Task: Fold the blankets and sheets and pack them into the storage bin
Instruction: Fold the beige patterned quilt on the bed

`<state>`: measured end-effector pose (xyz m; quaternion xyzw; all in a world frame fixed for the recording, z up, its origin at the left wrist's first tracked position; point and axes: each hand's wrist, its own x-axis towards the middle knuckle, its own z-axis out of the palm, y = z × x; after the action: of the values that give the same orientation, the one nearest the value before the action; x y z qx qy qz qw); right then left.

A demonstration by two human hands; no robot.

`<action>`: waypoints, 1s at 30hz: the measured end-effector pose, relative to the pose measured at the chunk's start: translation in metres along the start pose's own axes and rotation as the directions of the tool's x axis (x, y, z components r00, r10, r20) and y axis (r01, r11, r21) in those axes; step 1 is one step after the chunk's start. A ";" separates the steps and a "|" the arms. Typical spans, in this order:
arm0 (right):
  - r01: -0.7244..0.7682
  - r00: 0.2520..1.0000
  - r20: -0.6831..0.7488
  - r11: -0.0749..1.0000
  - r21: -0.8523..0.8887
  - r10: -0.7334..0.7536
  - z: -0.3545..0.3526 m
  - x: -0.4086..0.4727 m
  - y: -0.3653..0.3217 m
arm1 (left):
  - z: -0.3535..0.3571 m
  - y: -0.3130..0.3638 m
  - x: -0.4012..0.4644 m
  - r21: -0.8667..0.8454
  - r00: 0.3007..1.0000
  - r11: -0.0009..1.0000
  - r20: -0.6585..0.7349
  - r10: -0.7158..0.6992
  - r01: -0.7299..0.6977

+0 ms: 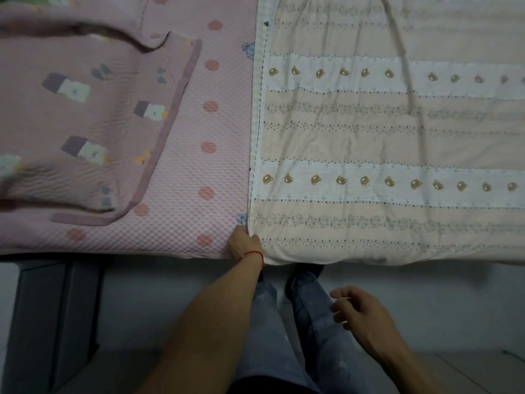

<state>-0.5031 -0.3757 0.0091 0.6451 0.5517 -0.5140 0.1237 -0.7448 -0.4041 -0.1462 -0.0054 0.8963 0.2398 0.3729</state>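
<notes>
Mauve quilt (85, 118) lies crumpled on the bed (181, 177), well left of the left hand (244, 245). Its fingers pinch the peach bear-print blanket (383, 155) at the near-left corner. Right hand (360, 311) hangs loosely curled, holding nothing, below the blanket edge.

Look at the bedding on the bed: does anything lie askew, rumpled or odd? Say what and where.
The mauve quilted blanket with bear prints lies crooked at the left, its darker border slanting and its top edge flopped over. The peach striped blanket with bear faces lies spread but creased; the left hand grips its near corner.
</notes>
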 end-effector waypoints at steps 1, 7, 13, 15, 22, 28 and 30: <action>-0.002 1.000 -0.003 1.000 0.003 0.002 -0.001 -0.001 0.001 | 0.000 -0.001 -0.001 0.009 1.000 1.000 0.009 0.007 -0.007; -0.028 1.000 0.001 1.000 -0.007 0.028 -0.002 -0.010 0.009 | 0.000 -0.001 0.001 0.053 1.000 0.998 0.018 -0.017 0.016; -0.043 0.999 0.002 0.999 -0.021 0.043 0.003 -0.019 0.013 | -0.006 -0.001 0.005 0.150 0.999 0.989 0.030 0.014 -0.018; -0.034 0.999 0.001 0.999 -0.014 0.034 0.005 -0.021 0.013 | -0.008 -0.003 0.007 0.187 0.997 0.981 0.060 0.044 -0.055; -0.020 1.000 0.010 1.000 -0.015 0.020 0.008 -0.022 0.017 | -0.019 -0.014 0.000 0.205 0.936 0.967 0.346 0.072 -0.150; -0.021 0.999 0.027 0.999 0.033 0.020 0.013 -0.021 0.011 | -0.042 -0.035 -0.040 0.026 0.802 0.957 0.552 0.226 -0.287; -0.012 0.999 0.045 0.994 0.110 0.007 0.019 -0.020 0.006 | -0.050 -0.014 -0.062 -0.037 0.792 0.953 0.547 0.270 -0.299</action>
<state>-0.5051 -0.4030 0.0143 0.6419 0.5165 -0.5573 0.1028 -0.7306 -0.4483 -0.0800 0.2075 0.7490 0.2614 0.5724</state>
